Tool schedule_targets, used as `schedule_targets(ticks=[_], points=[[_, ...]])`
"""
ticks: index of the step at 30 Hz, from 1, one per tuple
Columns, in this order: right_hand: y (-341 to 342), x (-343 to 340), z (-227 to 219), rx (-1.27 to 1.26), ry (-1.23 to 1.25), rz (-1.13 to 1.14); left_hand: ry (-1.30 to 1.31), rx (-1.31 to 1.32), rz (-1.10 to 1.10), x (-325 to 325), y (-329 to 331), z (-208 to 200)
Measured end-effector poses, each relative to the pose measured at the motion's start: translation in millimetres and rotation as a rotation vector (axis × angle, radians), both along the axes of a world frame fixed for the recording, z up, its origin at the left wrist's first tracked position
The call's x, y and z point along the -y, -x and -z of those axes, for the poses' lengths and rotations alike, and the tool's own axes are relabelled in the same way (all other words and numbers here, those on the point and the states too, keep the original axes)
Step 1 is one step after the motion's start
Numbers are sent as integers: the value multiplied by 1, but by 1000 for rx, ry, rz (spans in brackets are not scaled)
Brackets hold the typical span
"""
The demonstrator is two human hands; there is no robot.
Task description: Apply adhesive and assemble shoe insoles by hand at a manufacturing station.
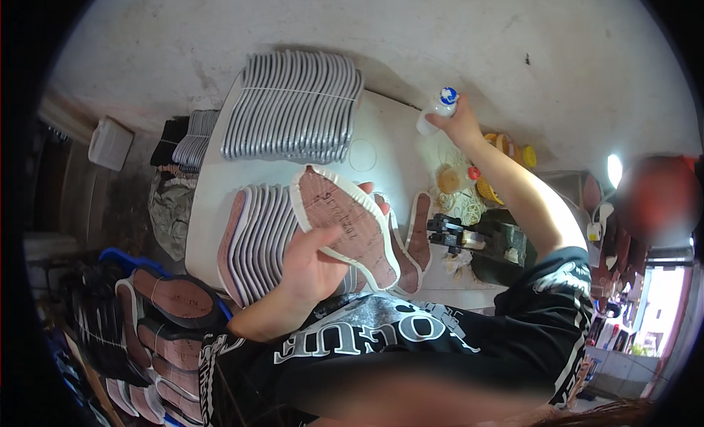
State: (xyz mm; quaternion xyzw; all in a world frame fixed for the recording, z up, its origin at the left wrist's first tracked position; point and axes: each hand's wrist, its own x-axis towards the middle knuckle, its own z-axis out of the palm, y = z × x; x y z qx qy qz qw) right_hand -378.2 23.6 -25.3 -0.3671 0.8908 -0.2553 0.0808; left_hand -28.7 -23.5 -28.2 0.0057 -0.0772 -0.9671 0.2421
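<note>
My left hand [308, 265] grips a brown insole [352, 225] with a white rim, its flat face turned up and stamped with dark marks. The thumb lies on that face and fingertips show at the far edge. Farther off to the right, my outstretched right hand [460, 125] is closed around a white bottle [433, 117] with a blue cap, beside the wall. Just left of my left hand stands a row of white-edged insoles [257, 229] packed on edge. Loose brown insoles [419, 232] lie right of the held one, partly hidden by it.
On the white table [389, 133] stands a tied bundle of grey insoles [290, 108]. A black metal device [449, 234], pale rubber bands [460, 205] and a red-capped jar [453, 179] are on the right. More insoles [180, 298] fill a blue crate [117, 258] at lower left.
</note>
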Motion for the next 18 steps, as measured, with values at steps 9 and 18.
schedule_targets(ticks=[9,18], points=[[-128,-17,-106,-135,-164,-455,34,49,201,-22,9,0],[-165,-40,-121,-645,-100,-653,90,-8,187,-52,10,-6]])
